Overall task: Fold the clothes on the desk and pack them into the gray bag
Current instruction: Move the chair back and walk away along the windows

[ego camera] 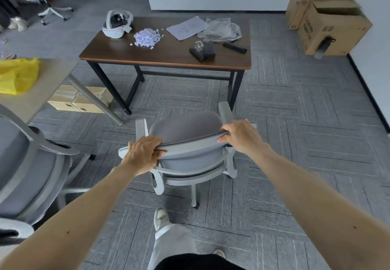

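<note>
No clothes or gray bag identifiable on the desk; desk sits ahead, well apart from the hands. Dark wood top, black legs. On it: white headset at far left, pile of pale purple paper scraps just right of it, sheet of paper, crumpled clear plastic bags at far right, tape roll and small black items near the front right edge, black cylinder beside them.

Both hands on the gray office chair between person and desk. Left hand closed around the left end of the backrest top edge, right hand closed around the right end. Chair upright, seat facing the desk.

Second gray chair at left. Yellow plastic bag on a lighter table at left, cardboard boxes under it. Large cardboard boxes in the far right corner. Gray carpet tiles.
</note>
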Demonstrator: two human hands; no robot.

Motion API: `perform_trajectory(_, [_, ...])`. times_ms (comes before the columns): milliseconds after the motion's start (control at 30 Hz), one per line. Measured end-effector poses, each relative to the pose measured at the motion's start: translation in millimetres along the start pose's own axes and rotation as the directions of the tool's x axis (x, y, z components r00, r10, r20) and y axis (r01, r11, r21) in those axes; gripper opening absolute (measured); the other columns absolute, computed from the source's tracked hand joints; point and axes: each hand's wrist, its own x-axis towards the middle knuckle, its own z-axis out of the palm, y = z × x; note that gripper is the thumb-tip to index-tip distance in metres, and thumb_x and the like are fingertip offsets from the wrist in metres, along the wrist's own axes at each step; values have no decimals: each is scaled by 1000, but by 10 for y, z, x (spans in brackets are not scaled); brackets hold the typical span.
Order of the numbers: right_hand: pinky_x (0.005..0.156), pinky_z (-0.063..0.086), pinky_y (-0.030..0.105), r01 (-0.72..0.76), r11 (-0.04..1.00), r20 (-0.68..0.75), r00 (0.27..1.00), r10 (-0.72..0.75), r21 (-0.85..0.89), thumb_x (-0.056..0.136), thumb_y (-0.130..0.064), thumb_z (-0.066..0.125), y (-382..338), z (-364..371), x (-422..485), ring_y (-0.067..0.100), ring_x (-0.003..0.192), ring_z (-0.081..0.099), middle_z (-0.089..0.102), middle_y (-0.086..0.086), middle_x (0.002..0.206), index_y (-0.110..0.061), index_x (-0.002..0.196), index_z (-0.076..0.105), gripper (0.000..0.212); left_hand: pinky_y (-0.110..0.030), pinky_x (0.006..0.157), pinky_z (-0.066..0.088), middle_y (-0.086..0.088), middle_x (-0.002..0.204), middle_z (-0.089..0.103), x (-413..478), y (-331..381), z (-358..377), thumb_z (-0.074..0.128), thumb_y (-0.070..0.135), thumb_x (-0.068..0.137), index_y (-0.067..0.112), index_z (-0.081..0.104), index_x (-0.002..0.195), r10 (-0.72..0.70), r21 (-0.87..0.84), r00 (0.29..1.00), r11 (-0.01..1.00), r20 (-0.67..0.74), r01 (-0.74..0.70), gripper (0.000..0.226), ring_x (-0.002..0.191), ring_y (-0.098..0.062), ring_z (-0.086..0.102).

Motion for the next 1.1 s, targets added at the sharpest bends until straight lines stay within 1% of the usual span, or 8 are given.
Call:
perform_trajectory(133, [106, 37, 50, 22, 998, -6, 1000, -22, -55, 85, -57, 61, -332, 145, 382, 27, 89, 63, 68, 4, 86, -17, 115, 67, 50, -54, 100, 34, 11, 91, 47, 125, -433, -174, 54, 39, 98, 32, 41, 92, -85, 41, 996, 996, 0, 85, 16, 97, -17, 51])
perform_trajectory(233, [109, 34, 53, 17, 998, -8, 1000, -18, -62, 86, -57, 60, -589, 218, 664, 30, 97, 62, 67, 5, 91, -17, 119, 66, 53, -63, 107, 24, 10, 99, 51, 266, -776, -284, 52, 40, 100, 32, 46, 97, -156, 32, 988, 987, 21, 155, 11, 108, -19, 50])
perform_trajectory(367, [111, 29, 56, -25, 999, -14, 1000, 25, -29, 86, -55, 62, -853, 283, 1099, 32, 105, 60, 69, 7, 99, -17, 122, 64, 53, -66, 109, 18, 9, 103, 51, 553, -1194, -425, 53, 38, 100, 28, 50, 100, -144, 8, 989, 990, 34, 143, 11, 114, -21, 49])
perform_trajectory(700, [109, 33, 55, -109, 994, -50, 993, 108, -16, 88, -53, 62, -1557, 419, 2114, 31, 104, 58, 66, 5, 99, -15, 120, 64, 50, -74, 109, 15, 11, 92, 47, 1394, -2362, -856, 51, 39, 101, 25, 50, 93, -59, -19, 996, 998, 73, 61, 16, 105, -18, 48])
perform_trajectory(800, [108, 34, 55, -143, 990, -58, 988, 143, -1, 87, -51, 64, -1652, 435, 2327, 32, 104, 58, 68, 5, 99, -15, 120, 65, 49, -74, 110, 15, 10, 94, 49, 1583, -2499, -942, 50, 36, 101, 25, 50, 92, -50, -17, 997, 999, 65, 51, 15, 99, -13, 42])
perform_trajectory(867, [104, 38, 55, -169, 985, -55, 984, 170, 22, 87, -49, 66, -1719, 441, 2513, 33, 101, 59, 68, 5, 96, -15, 117, 66, 45, -70, 110, 22, 6, 98, 52, 1726, -2631, -994, 50, 32, 102, 23, 49, 92, -31, -36, 998, 999, 57, 33, 13, 100, -15, 43])
perform_trajectory(967, [102, 40, 55, -188, 981, -60, 980, 190, 49, 88, -47, 66, -1789, 397, 2781, 32, 101, 58, 68, 6, 97, -16, 116, 66, 42, -52, 99, 39, -3, 102, 55, 1992, -2803, -1088, 51, 28, 102, 20, 48, 95, 25, -49, 999, 999, 47, -22, 11, 105, -26, 50])
perform_trajectory(1100, [105, 37, 56, -198, 980, -83, 976, 200, 30, 89, -44, 66, -1872, 356, 3134, 32, 102, 58, 68, 6, 99, -15, 115, 66, 39, -41, 92, 38, -6, 107, 56, 2304, -2980, -1194, 51, 25, 102, 16, 50, 102, 53, -16, 998, 998, 17, -53, 9, 108, -28, 49])
